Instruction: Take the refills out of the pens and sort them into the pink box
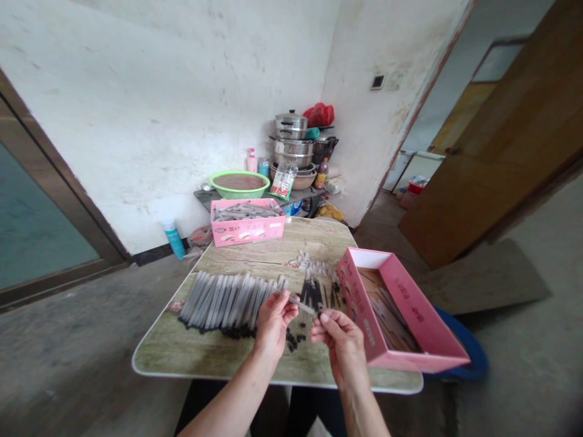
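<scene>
A slim translucent tube (300, 303) slants between my hands above the table. My left hand (273, 318) pinches its upper left end. My right hand (339, 334) is closed at the other end, its fingertips on a small black piece (320, 309) that looks like a cap. Left of my hands lies a wide row of similar tubes (228, 300) with black lower ends. Beyond the held tube are a bunch of black rods (312, 292) and a scatter of short white pieces (310, 263). Several small black caps (291, 340) lie between my wrists.
At the table's (218, 358) right edge stands an open pink box (423, 309) with thin sticks inside. Another pink box (248, 230), full of tubes, is at the far edge. Behind it are a green basin (239, 193) and stacked steel pots (291, 142). A wooden door (492, 139) is at right.
</scene>
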